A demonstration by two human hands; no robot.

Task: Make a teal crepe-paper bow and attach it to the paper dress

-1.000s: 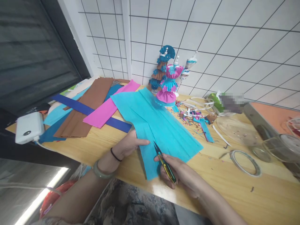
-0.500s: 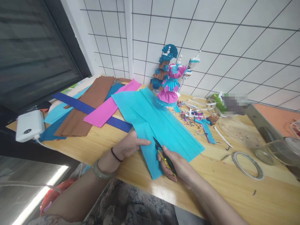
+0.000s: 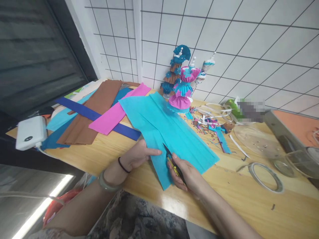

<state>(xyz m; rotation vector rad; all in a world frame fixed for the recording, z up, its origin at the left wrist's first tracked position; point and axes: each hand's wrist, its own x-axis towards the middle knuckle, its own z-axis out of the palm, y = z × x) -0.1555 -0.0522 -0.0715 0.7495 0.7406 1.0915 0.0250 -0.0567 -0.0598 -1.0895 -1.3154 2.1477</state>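
A wide sheet of turquoise crepe paper (image 3: pixel 179 132) lies over the table in front of me, with a slit running into its near side. My left hand (image 3: pixel 142 153) pinches the paper's left edge, thumb on top and fingers hidden underneath. In my right hand (image 3: pixel 183 172) are small thread snips (image 3: pixel 174 165) with yellow and dark handles. Their dark pointed blades rest at the slit in the paper, close together, just right of my left thumb.
Brown (image 3: pixel 92 113), pink (image 3: pixel 119 109) and dark blue (image 3: pixel 99 116) paper strips lie to the left, beside a white power bank (image 3: pixel 31 132). Paper-flower towers (image 3: pixel 183 83) stand at the wall. Paper scraps (image 3: pixel 206 126), a tape roll (image 3: pixel 266 177) and clear containers (image 3: pixel 302 162) are on the right.
The snips' handles have been squeezed together and the blades have closed at the slit. Both hands stay in nearly the same place; the view has shifted slightly.
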